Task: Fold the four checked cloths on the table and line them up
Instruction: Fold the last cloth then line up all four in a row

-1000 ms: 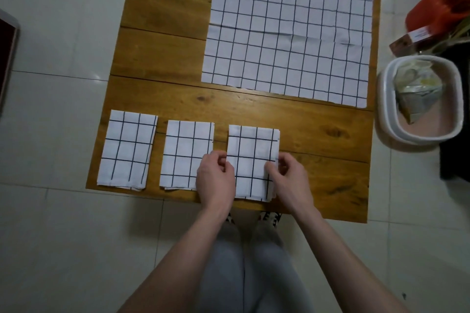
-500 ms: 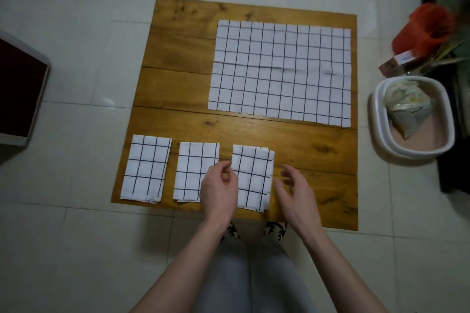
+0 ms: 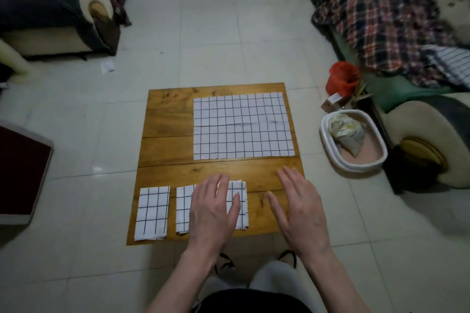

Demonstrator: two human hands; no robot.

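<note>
Both hands have let go of the third folded cloth since a moment ago and now stretch forward, fingers spread and palms down. My view of the room has widened too, taking in sofas on either side. The left hand hovers flat over the gap between the middle folded cloth and the right folded cloth, holding nothing; whether it touches them I cannot tell. The right hand is open as well, over bare wood just right of that row.

Beside the worktop, on the floor, sits a white oval basket with a crumpled bag inside. A red bag stands behind it.

Four checked cloths in all: three folded ones lined up along the near edge, the left folded cloth lying apart from the hands, and one unfolded cloth spread flat across the far right part of the wooden top.

Pale tiles cover the floor. A plaid blanket is heaped on the right sofa, and a dark-and-cream armchair stands at the far left.
</note>
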